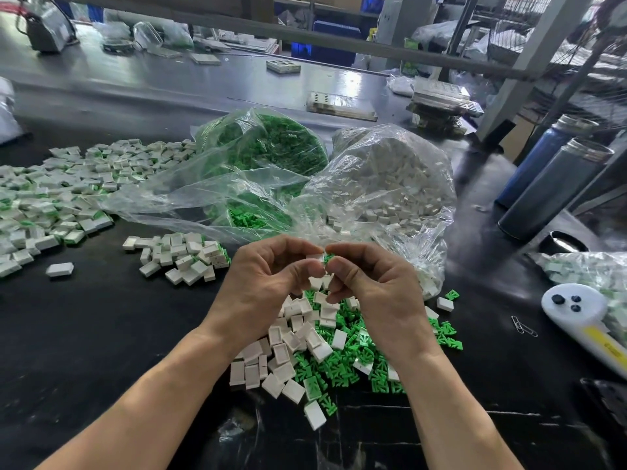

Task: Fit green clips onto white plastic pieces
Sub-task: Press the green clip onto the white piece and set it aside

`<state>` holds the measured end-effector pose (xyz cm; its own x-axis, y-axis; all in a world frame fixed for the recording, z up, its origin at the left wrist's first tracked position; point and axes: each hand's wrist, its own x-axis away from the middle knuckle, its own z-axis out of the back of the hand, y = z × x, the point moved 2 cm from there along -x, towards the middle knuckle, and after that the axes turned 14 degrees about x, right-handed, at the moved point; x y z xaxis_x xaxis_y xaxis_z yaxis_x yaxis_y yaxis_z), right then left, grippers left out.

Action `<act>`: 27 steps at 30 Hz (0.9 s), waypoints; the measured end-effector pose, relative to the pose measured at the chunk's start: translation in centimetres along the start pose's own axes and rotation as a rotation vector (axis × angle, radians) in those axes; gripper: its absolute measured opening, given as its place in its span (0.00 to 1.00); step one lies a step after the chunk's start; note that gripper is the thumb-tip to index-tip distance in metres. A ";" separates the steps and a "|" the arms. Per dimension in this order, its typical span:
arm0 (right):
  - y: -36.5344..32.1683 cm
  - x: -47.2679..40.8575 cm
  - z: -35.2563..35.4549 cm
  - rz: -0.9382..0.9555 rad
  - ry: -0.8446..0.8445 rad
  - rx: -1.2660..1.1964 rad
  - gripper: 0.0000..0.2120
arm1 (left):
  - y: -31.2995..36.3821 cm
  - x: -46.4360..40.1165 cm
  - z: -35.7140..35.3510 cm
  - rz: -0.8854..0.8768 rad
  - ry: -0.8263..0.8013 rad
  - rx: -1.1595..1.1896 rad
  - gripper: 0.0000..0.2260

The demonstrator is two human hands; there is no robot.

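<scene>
My left hand (268, 279) pinches a small white plastic piece (315, 257) between thumb and forefinger. My right hand (369, 283) pinches a green clip (328, 258) against that piece; both parts are mostly hidden by my fingertips. The hands meet above a mixed heap of loose white pieces (291, 340) and green clips (342, 364) on the black table. A clear bag of green clips (271, 147) and a clear bag of white pieces (390, 184) lie open behind the heap.
Fitted white-and-green pieces spread across the left side (61, 191), with a smaller pile (183, 259) nearer. Two dark bottles (549, 184) stand at right. A white handheld device (576, 313), paper clips (524, 326) and another bag of parts (590, 273) lie near the right edge.
</scene>
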<state>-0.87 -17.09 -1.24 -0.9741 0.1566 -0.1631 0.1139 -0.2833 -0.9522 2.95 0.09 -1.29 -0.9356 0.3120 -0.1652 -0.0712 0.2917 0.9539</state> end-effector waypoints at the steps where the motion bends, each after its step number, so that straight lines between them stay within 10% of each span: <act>1: 0.0 0.0 0.1 0.005 -0.012 0.003 0.07 | 0.0 0.0 0.0 0.004 -0.004 -0.004 0.11; 27: 0.0 0.3 -0.3 -0.055 -0.037 -0.135 0.06 | -1.0 0.3 -0.7 -0.085 0.064 -0.046 0.07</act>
<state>-1.11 -16.74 -1.33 -0.9859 0.1326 -0.1025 0.0830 -0.1452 -0.9859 2.55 -0.72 -2.16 -0.9456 0.2293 -0.2307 -0.1652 0.2726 0.9478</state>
